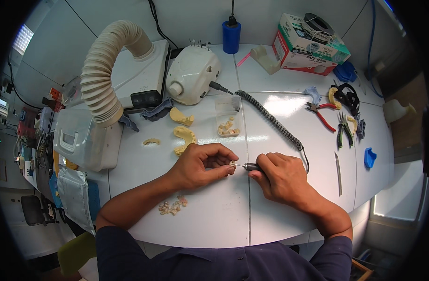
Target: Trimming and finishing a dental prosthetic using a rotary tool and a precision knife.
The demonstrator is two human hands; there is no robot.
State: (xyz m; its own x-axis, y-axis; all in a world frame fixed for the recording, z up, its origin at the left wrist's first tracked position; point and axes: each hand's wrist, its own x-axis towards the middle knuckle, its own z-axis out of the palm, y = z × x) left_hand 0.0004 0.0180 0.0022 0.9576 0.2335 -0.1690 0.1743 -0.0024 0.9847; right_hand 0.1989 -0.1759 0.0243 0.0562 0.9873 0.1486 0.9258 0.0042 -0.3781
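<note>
Handpiece (pixel 253 166), long axis approx. L–R, bit (pixel 240 165) pointing L

The white table (pixel 200 227) bears a small clear box (pixel 222 107); left of it lie yellow dental casts (pixel 192 136), behind-left a rounded cream machine (pixel 191 75), rightward red-handled pliers (pixel 325 106), nearer-left small pale pieces (pixel 173 206).

Dental lab with yellow casts (pixel 190 135)
</note>
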